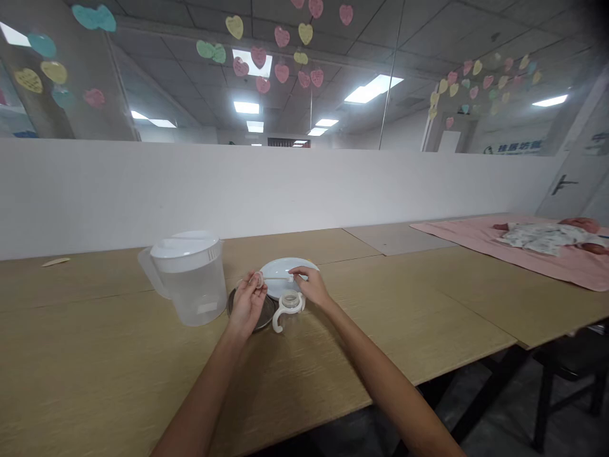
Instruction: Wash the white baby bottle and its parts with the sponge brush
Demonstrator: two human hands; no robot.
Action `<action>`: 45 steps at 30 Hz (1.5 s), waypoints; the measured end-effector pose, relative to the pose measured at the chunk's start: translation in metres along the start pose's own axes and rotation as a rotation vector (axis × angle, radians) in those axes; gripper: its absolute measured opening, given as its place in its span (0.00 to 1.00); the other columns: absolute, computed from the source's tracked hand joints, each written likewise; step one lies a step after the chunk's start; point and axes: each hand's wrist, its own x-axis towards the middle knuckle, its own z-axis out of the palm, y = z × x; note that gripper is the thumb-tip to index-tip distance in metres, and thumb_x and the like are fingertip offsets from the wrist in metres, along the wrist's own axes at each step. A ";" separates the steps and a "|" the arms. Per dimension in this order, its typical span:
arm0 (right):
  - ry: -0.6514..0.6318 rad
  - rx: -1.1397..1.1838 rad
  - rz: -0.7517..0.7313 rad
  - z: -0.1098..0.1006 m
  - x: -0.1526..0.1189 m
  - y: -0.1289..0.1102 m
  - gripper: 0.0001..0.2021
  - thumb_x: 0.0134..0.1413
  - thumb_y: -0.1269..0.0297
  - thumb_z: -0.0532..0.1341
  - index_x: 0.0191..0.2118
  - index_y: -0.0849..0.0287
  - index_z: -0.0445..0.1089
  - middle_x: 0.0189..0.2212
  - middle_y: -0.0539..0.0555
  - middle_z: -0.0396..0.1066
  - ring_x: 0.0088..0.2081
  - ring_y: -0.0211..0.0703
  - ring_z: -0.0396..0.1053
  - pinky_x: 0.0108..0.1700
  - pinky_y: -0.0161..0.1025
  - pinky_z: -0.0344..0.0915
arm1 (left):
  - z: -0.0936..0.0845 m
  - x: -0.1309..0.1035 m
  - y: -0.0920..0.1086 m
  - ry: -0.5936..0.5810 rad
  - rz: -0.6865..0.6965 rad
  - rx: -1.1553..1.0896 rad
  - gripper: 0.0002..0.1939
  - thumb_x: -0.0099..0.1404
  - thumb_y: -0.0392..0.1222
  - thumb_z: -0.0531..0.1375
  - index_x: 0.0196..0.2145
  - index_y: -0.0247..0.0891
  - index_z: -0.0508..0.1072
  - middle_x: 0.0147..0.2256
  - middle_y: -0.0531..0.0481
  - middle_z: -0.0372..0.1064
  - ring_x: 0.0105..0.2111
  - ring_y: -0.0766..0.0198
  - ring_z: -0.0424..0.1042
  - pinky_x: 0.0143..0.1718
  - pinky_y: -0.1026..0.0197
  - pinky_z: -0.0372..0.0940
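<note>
My left hand (250, 303) is closed around a small pale bottle top (259, 279), partly covered by the fingers. From it a thin white straw (275, 277) runs right to a small white end piece (290, 278), which my right hand (311, 285) pinches between its fingertips. Just below the right hand stands an open clear baby bottle (290, 301) with a white two-handled holder (278, 324) around its neck. Behind both hands lies a white plate (288, 261). A dark round dish (265, 319) is partly hidden under my left hand.
A translucent lidded pitcher (197, 285) stands left of my hands on the wooden table (95, 355). To the far right, a baby-like figure (537, 238) in patterned clothes lies on a pink cloth (469, 238). A white wall (190, 190) rises behind the table; a dark stool (571, 355) stands lower right.
</note>
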 end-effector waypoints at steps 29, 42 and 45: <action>0.024 -0.047 -0.385 -0.005 -0.010 -0.057 0.07 0.53 0.62 0.60 0.34 0.54 0.75 0.32 0.52 0.74 0.36 0.40 0.69 0.41 0.38 0.63 | 0.006 -0.012 -0.004 -0.113 -0.056 0.176 0.16 0.52 0.25 0.61 0.39 0.35 0.68 0.39 0.46 0.73 0.40 0.67 0.72 0.48 0.63 0.64; 0.003 -0.659 -0.587 -0.011 -0.009 -0.047 0.08 0.57 0.67 0.57 0.38 0.52 0.74 0.34 0.52 0.72 0.35 0.40 0.66 0.40 0.38 0.58 | 0.002 -0.012 -0.011 -0.163 -0.014 0.411 0.23 0.44 0.31 0.67 0.40 0.38 0.69 0.47 0.45 0.70 0.45 0.61 0.71 0.52 0.60 0.61; -0.079 -0.705 -0.586 -0.015 -0.006 -0.044 0.09 0.57 0.68 0.56 0.38 0.54 0.73 0.33 0.52 0.72 0.35 0.39 0.67 0.39 0.36 0.58 | 0.001 -0.013 -0.012 -0.204 -0.016 0.441 0.22 0.44 0.32 0.67 0.39 0.37 0.69 0.48 0.44 0.69 0.48 0.58 0.69 0.51 0.59 0.62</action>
